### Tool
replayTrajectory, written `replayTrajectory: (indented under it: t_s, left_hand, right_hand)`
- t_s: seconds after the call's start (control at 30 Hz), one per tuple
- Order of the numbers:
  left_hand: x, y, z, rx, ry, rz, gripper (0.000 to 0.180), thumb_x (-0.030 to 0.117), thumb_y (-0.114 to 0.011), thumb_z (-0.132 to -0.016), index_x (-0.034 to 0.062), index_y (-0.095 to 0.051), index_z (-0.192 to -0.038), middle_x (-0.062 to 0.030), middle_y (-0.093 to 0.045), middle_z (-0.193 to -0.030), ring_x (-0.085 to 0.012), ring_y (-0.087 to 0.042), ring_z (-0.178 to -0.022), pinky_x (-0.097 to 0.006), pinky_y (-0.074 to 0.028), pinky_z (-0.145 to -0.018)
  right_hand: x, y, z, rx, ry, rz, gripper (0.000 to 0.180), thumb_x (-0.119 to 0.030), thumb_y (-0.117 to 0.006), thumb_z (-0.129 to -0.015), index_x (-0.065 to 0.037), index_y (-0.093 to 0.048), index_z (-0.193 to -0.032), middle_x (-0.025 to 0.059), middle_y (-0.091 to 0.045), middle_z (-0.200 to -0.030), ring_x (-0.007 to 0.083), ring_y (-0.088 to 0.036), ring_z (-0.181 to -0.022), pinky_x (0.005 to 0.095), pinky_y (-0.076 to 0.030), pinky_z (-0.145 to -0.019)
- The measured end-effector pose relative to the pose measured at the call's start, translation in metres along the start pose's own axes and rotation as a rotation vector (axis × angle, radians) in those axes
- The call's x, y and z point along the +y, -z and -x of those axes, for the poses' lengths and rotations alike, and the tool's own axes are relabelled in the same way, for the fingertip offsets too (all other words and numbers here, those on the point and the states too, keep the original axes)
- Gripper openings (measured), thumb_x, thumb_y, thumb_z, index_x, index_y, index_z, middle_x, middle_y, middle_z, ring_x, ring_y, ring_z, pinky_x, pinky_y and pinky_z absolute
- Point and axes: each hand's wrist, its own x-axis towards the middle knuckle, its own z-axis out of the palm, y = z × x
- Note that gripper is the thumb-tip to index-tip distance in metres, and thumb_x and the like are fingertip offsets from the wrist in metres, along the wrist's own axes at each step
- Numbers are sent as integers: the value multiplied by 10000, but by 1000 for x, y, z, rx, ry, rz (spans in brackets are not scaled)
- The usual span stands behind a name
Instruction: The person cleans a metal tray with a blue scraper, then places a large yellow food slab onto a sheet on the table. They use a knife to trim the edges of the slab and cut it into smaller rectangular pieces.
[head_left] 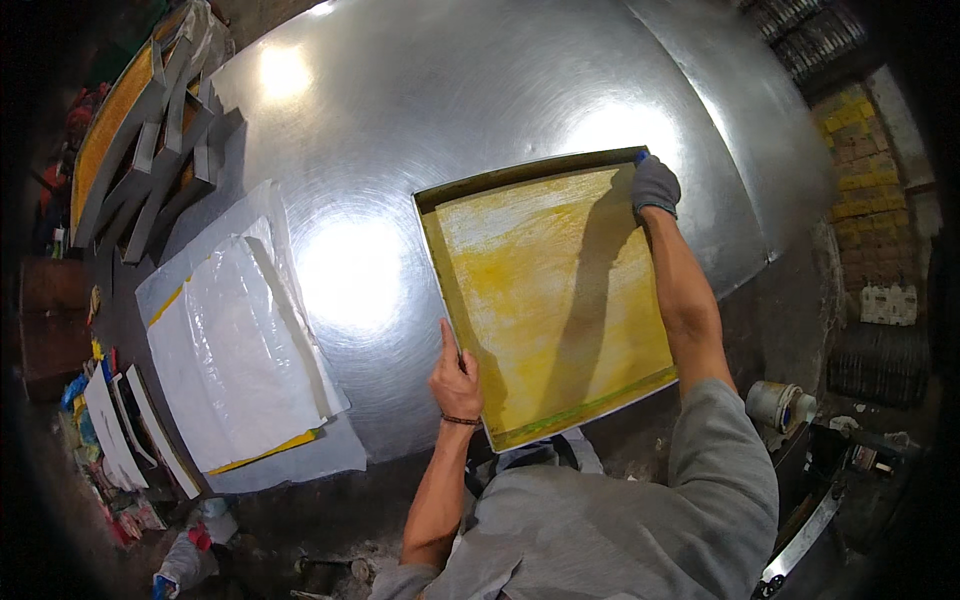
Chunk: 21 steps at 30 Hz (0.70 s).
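A shallow square metal tray [530,300], its inside smeared yellow and whitish, stands in front of me at the near edge of a shiny metal tabletop [400,120]. My left hand [457,385] is bare and grips the tray's left wall, index finger stretched along the outside and thumb at the rim; its other fingers are mostly hidden. In a grey glove, my right hand [656,186] is closed at the far right corner of the tray. A small blue thing [642,157] shows at its fingertips, too covered to name. My right arm throws a shadow across the tray's bottom.
White sheets [235,350] with yellow edges lie stacked at the left. Behind them, several metal frames [160,150] lean together. Pale strips [160,435] stand at the lower left. A white bucket [775,404] sits at my right, below a yellow-stained block stack [865,180].
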Motion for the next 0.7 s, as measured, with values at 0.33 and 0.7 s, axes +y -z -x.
replayTrajectory:
  t_s: [0.33,0.7]
  left_hand:
    - [-15,-3,-4,-98,-4,53,661,39,-591,-920,27,-363,-1540,-230,-636,-782,-296,-610,-612,-388,-490,-572]
    - [-14,-1,-7,-116,-45,149,632,57,-561,-931,-21,-358,-1525,-231,-616,-755,-369,-624,-646,-435,-494,-603]
  right_hand:
    - [4,-45,-3,-62,-79,-176,327,-274,-559,-902,-38,-701,-1078,257,-676,-1144,431,-651,-1083,490,-517,-928]
    - [-142,-49,96,-247,154,-223,518,-533,-650,-861,-46,-722,-1020,259,-704,-1007,422,-680,-997,493,-541,-864]
